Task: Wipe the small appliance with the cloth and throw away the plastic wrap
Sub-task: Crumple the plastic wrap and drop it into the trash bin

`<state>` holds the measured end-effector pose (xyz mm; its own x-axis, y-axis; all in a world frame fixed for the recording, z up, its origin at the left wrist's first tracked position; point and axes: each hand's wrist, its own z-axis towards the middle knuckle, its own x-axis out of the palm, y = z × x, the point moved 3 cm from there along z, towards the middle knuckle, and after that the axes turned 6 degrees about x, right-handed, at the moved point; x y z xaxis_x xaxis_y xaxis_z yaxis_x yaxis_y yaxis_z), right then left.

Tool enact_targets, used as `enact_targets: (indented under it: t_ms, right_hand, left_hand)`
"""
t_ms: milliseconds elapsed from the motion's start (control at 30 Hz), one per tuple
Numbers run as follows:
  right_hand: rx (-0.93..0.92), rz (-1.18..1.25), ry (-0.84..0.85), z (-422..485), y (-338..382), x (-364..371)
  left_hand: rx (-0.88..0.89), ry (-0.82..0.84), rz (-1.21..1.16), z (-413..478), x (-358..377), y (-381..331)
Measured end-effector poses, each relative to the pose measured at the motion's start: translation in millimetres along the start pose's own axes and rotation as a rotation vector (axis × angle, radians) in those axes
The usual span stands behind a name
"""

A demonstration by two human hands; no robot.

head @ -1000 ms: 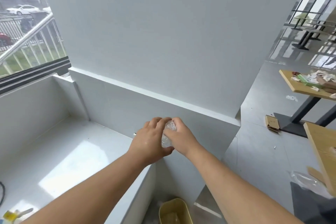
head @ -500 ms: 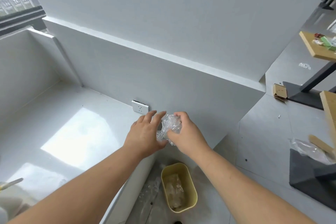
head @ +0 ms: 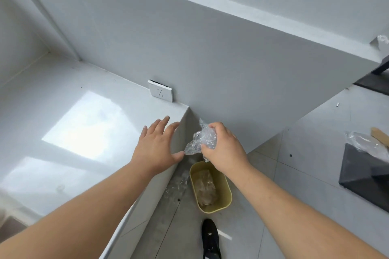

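A white counter [head: 52, 94] fills the left of the view, closed off at the back by a pale grey wall. A bright patch of daylight [head: 88, 126] is seen on its glossy top. A white wall socket [head: 160, 90] is mounted low on the wall, just above the counter's far right corner. The left hand [head: 156, 147] is held over the counter's right edge with fingers straight and spread, gripping nothing; contact with the surface cannot be determined. Its thumb lies just beside the plastic wrap [head: 201, 141], a crumpled clear wad clamped in the curled fingers of the right hand [head: 225, 149], above the floor and a yellow bin [head: 212, 210]. Crumpled clear material is seen inside the bin, and loose clear film [head: 176, 185] lies on the grey tiled floor [head: 305, 136] between bin and counter base. A black shoe [head: 210, 239] is shown below the bin. At far right, a dark block [head: 366, 174] is topped by a clear bag [head: 364, 143].
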<state>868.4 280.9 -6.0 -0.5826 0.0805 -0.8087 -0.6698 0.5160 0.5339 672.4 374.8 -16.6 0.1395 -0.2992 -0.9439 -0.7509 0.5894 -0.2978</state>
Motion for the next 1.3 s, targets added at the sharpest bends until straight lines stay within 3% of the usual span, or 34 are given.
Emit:
enact_targets:
  t_ms: [300, 767, 1300]
  right_hand:
    - [0.038, -0.081, 0.098, 12, -36, 47]
    - [0.077, -0.221, 0.223, 31, -74, 113]
    - [0.087, -0.354, 0.321, 41, -110, 194]
  left_hand:
    - [0.029, 0.059, 0.063, 9, 46, 29]
    - [0.082, -0.143, 0.170, 8, 79, 39]
    - [0.091, -0.139, 0.188, 8, 79, 38]
